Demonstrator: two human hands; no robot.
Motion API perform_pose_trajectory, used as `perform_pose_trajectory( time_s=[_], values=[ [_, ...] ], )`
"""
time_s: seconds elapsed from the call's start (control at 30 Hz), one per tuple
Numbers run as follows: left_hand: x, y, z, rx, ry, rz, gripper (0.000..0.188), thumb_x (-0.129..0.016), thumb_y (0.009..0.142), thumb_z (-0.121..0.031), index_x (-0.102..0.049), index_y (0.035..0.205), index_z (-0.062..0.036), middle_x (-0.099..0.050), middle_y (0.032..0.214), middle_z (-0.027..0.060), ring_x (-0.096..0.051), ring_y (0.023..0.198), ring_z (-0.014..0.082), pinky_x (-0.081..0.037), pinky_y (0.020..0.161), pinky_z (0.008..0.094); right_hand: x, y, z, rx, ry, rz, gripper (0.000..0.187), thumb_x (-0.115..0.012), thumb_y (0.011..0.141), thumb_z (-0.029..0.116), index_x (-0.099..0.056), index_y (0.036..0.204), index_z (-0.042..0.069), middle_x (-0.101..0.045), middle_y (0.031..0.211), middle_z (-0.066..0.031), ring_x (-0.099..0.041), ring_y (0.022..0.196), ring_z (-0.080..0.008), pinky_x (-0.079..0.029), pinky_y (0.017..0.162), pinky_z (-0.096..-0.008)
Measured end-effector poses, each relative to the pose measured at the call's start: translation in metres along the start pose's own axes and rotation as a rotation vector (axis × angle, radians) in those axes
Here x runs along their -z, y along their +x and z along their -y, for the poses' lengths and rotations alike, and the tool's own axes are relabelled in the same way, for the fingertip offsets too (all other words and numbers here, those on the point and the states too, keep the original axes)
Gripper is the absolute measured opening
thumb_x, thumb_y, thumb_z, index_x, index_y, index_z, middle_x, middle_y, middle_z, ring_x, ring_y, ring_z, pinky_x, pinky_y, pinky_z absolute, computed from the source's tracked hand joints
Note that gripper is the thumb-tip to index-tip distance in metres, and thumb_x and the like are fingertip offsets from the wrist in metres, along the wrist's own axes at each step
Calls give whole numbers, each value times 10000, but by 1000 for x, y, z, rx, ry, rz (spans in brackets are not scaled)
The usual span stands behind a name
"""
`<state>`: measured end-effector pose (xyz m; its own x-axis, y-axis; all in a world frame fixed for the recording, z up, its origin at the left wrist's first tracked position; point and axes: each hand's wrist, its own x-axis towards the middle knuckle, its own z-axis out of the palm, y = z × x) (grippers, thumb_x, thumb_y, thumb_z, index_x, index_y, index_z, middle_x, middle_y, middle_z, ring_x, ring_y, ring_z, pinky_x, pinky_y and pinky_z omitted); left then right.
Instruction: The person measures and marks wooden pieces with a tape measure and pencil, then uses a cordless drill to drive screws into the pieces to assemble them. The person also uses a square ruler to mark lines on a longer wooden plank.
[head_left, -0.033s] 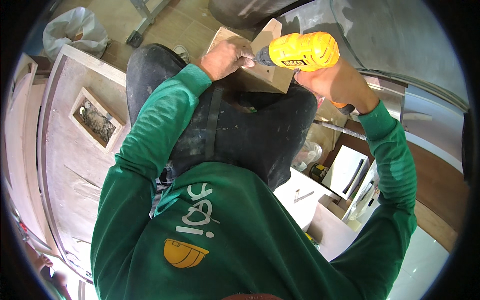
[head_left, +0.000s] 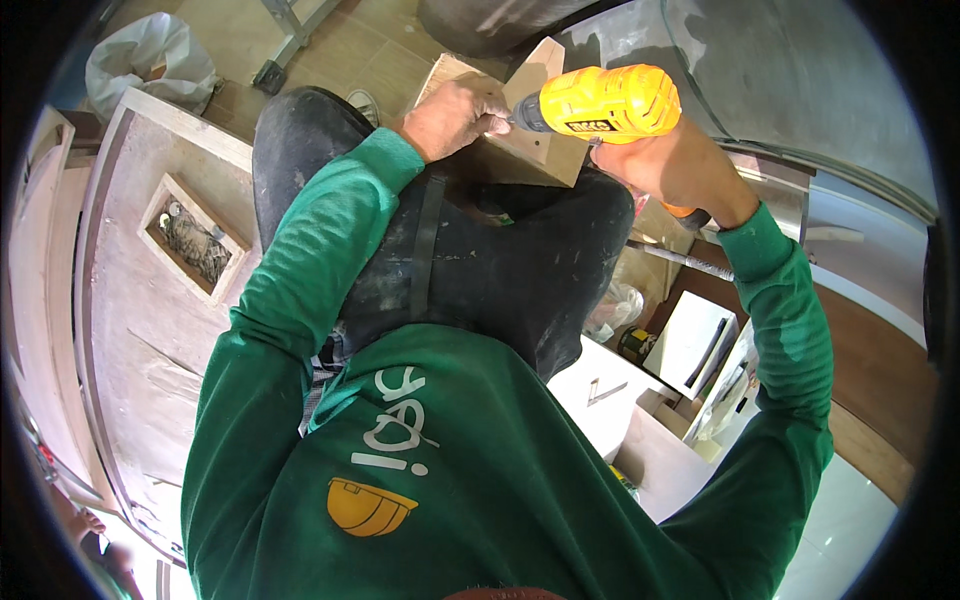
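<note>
Head view: right hand (head_left: 668, 165) closed round the grip of a yellow drill (head_left: 610, 103), chuck directed left. Left hand (head_left: 455, 118) on a wooden piece (head_left: 555, 172), fingers curled in at the chuck's tip; whether they pinch anything cannot be told. Wooden piece lies at the far side of the lap, over dark trousers (head_left: 480, 255), drill just above it. Containers: on the left, a small wooden tray (head_left: 228, 270) on a pale panel (head_left: 130, 270), holding a heap of thin metal fasteners (head_left: 195, 245). Far left, a white sack (head_left: 120, 75), open, brownish scrap inside.
</note>
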<state>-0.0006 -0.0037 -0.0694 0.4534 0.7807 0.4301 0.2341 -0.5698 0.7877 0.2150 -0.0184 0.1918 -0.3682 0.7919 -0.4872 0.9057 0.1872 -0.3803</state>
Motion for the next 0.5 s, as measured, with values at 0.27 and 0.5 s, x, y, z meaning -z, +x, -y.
perform_pose_trajectory(
  time_s=[0.27,0.5],
  values=[
    [-3,2,-3,97,4,44,243,-814,943,-200,-811,1106,-21,-742,1075,140,-696,1071,372,-567,936,457,-2,4,-20,69,5,27,325,-751,962,127,-724,1266,14,-739,846,-62,-669,641,-165,-594,601,-333],
    [-2,3,-2,45,90,22,212,-808,952,-211,-818,1071,-36,-757,1090,145,-719,1052,381,-575,932,466,-3,2,-11,33,-68,13,362,-774,931,144,-708,1265,21,-785,1115,-176,-762,969,-311,-637,817,-370]
  ],
)
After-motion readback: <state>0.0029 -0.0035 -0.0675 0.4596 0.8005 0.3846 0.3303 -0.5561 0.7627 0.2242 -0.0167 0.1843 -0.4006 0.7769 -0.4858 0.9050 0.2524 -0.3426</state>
